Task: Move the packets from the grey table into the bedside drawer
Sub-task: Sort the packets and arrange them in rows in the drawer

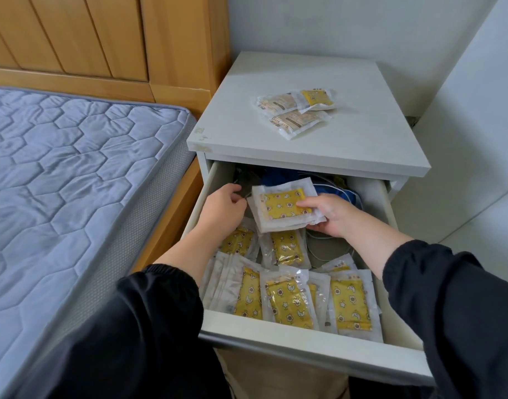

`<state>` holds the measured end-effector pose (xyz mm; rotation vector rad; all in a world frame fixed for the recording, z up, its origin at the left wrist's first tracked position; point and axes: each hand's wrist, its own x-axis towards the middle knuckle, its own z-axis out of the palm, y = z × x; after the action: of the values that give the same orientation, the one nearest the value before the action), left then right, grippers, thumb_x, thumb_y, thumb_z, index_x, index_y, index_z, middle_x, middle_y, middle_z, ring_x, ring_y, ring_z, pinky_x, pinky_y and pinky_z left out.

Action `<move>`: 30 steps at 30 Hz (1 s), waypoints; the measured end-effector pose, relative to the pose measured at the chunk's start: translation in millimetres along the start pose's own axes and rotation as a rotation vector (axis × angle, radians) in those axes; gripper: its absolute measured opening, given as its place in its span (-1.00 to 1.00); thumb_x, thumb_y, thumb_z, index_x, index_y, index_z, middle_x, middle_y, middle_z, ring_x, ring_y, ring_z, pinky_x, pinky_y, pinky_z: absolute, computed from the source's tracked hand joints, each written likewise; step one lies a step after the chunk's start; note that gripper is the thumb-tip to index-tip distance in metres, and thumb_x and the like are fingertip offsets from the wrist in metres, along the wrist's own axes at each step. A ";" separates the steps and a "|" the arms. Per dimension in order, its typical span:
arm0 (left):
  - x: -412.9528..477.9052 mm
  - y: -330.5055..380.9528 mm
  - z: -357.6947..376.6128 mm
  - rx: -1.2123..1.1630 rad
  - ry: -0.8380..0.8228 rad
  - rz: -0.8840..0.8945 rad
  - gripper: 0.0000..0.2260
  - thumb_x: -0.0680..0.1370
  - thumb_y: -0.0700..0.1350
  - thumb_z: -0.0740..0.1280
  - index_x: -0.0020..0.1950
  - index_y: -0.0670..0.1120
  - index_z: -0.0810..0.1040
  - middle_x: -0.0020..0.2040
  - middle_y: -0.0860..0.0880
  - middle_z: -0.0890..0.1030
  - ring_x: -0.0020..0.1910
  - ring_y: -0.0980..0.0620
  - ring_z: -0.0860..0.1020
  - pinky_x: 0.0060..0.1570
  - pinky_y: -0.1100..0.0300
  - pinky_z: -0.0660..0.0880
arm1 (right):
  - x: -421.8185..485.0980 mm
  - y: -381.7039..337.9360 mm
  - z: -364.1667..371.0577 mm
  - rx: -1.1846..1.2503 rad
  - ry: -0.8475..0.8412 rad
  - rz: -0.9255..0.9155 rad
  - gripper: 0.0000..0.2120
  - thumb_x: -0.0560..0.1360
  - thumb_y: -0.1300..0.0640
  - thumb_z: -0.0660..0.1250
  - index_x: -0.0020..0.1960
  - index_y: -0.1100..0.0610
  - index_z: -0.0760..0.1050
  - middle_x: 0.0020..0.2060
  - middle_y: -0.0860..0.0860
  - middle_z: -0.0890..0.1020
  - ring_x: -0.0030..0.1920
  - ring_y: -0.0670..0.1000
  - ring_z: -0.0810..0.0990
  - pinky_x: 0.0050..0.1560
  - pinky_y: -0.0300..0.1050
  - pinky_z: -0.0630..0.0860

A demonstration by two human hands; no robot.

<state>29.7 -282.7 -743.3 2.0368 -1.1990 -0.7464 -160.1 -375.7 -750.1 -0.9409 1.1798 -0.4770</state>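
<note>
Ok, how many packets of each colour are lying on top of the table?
Beige packets: 2
Yellow packet: 1
Total on the table top: 3

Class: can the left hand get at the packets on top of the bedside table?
Probably yes: the left hand seems free, the packets lie uncovered on the table top; it need only rise out of the drawer.
</note>
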 end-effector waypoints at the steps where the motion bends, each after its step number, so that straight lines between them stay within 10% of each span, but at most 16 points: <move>1: 3.9 -4.4 1.6 0.037 -0.043 -0.041 -0.62 0.63 -0.12 0.17 0.46 -0.05 0.34 0.32 -0.03 0.50 0.21 0.01 0.49 0.14 0.20 0.42 | 4.7 -0.8 1.2 -0.116 0.011 -0.031 -0.79 0.47 0.34 0.36 0.08 0.18 0.50 0.00 0.17 0.65 -0.11 0.09 0.63 -0.10 -0.02 0.58; 7: 14.0 -10.5 7.2 0.093 -0.151 -0.151 -0.64 0.66 -0.19 0.09 0.45 -0.16 0.35 0.40 -0.15 0.42 0.38 -0.11 0.39 0.31 0.16 0.31 | 22.4 -3.0 31.9 -0.644 -0.052 -0.108 -0.77 0.39 0.30 0.46 0.02 0.16 0.54 0.00 0.16 0.65 0.00 0.16 0.64 0.05 0.06 0.59; 17: 17.2 -19.5 29.4 0.800 -0.443 -0.294 -0.31 0.58 -0.11 0.22 0.57 -0.17 -0.12 0.43 -0.15 0.33 0.32 -0.15 0.43 0.27 0.00 0.46 | 46.4 23.1 81.7 -0.667 0.140 -0.095 -0.42 0.41 0.11 0.48 0.37 0.20 0.39 0.19 0.14 0.55 0.12 0.15 0.56 0.02 -0.08 0.54; 23: 17.9 -16.8 31.6 1.048 -0.434 -0.202 -0.67 0.59 -0.04 0.20 0.31 -0.13 0.45 0.18 -0.09 0.55 0.14 -0.10 0.54 0.13 0.04 0.53 | 37.5 33.1 79.5 -0.627 0.140 -0.122 -0.40 0.50 0.18 0.33 0.48 0.13 0.20 0.33 0.12 0.43 0.13 0.07 0.50 0.00 -0.12 0.51; 30: 17.9 -17.1 30.6 1.057 -0.330 -0.131 -0.48 0.56 0.03 0.31 0.45 -0.13 0.29 0.23 -0.12 0.51 0.13 -0.12 0.55 0.02 0.04 0.52 | 26.6 34.6 61.7 -0.689 0.207 -0.089 -0.55 0.48 0.24 0.26 0.37 0.19 0.37 0.21 0.16 0.53 0.16 0.14 0.54 0.16 0.05 0.54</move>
<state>23.5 -300.0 -778.1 2.9233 -1.9348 -0.5587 -98.8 -354.0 -788.6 -1.5654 1.5337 -0.2354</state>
